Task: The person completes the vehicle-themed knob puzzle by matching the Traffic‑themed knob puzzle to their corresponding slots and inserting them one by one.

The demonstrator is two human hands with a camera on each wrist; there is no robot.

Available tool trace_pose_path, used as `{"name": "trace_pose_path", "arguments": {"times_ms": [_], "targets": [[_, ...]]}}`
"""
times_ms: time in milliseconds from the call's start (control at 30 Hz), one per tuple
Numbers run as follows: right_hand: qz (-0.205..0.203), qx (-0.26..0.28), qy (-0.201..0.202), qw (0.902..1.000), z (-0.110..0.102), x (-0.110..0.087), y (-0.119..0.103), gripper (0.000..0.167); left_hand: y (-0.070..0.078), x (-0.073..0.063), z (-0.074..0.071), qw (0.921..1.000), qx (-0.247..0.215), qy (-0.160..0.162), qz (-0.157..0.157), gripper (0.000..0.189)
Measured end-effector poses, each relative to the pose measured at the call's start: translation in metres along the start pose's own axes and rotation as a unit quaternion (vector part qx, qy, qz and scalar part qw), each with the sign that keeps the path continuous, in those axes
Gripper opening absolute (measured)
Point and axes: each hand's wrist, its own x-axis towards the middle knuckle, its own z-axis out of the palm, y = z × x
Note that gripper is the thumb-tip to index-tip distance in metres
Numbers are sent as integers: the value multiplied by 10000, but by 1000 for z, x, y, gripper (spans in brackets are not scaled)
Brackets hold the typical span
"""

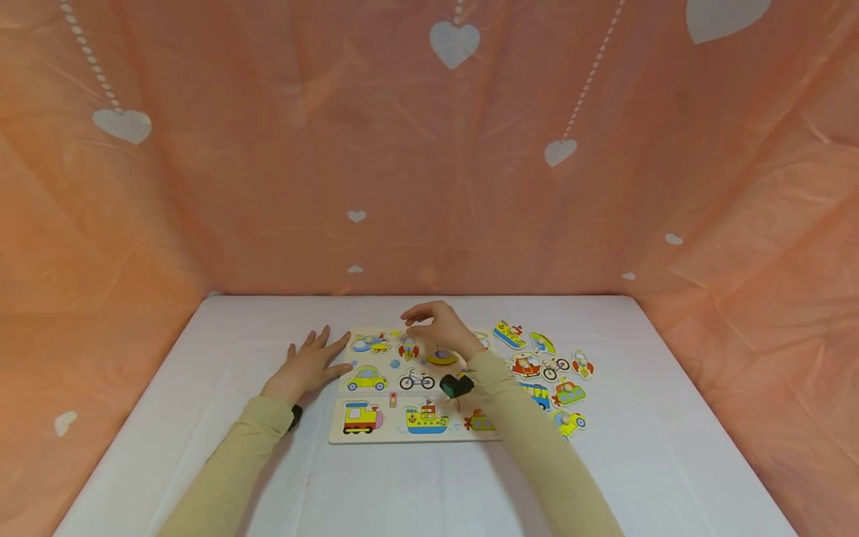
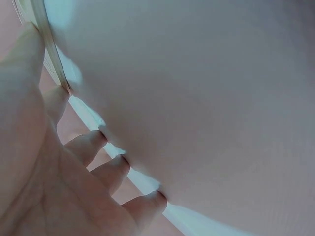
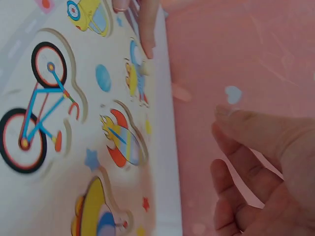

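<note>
A wooden puzzle board point(image 1: 396, 394) with vehicle pictures in cut-out recesses lies on the table. My left hand point(image 1: 307, 373) rests at its left edge, fingers spread; in the left wrist view the thumb point(image 2: 24, 54) touches the board's edge point(image 2: 51, 49). Above the back of the board hovers my right hand point(image 1: 439, 328), its fingers loosely bent, thumb and index close together. In the right wrist view no piece shows between those fingers point(image 3: 229, 142). Beneath it are the rocket recess point(image 3: 123, 137), the bicycle recess point(image 3: 44, 108) and the airplane point(image 3: 134, 73).
Loose puzzle pieces lie right of the board: a ship point(image 1: 509, 335), a helicopter point(image 1: 526, 365), a bicycle point(image 1: 555, 368), a rocket point(image 1: 582, 365), a submarine point(image 1: 568, 392), a bus point(image 1: 535, 394) and others. A pink curtain point(image 1: 403, 186) encloses the white table point(image 1: 671, 447).
</note>
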Motion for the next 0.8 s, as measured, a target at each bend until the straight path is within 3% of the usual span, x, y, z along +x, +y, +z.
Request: {"name": "trace_pose_path", "arguments": {"times_ms": [367, 633, 800], "targets": [[-23, -96, 146, 9998, -30, -22, 9, 29, 1, 1, -1, 10000, 29, 3, -26, 74], [126, -163, 301, 9993, -55, -51, 27, 28, 2, -1, 0, 9999, 101, 27, 12, 74], [199, -12, 445, 9988, -70, -69, 24, 26, 1, 2, 0, 9999, 101, 65, 29, 74]]}}
